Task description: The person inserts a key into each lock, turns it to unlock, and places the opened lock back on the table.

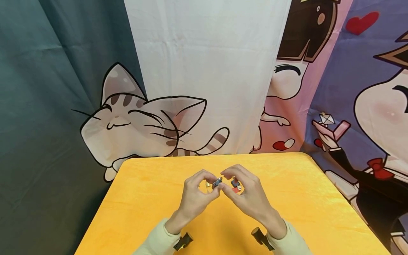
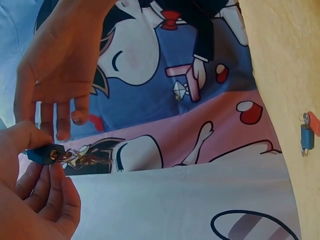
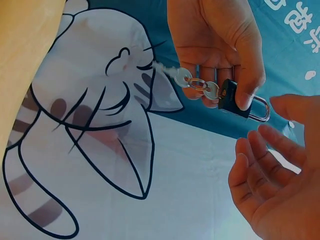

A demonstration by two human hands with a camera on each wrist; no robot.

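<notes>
A small dark blue padlock [image 3: 234, 100] with a silver shackle [image 3: 262, 110] is pinched between the thumb and fingers of my left hand [image 1: 197, 193], above the table. At its brass keyhole end [image 2: 54, 155] sits one key [image 3: 211, 90]. A ring [image 3: 198, 84] links that key to a second key [image 3: 182, 76], which dangles. My right hand [image 3: 275, 195] is beside the shackle, its fingers loosely bent and spread, with nothing gripped. In the head view its thumb tip comes right up to the padlock.
On the yellow-covered table [image 1: 153, 198], beyond my right hand, lies another blue padlock [image 1: 235, 183] with a red piece [image 1: 236, 190] beside it. A small gold-coloured item [image 1: 208, 184] shows behind my left fingers. Printed curtains [image 1: 207, 71] hang behind the table.
</notes>
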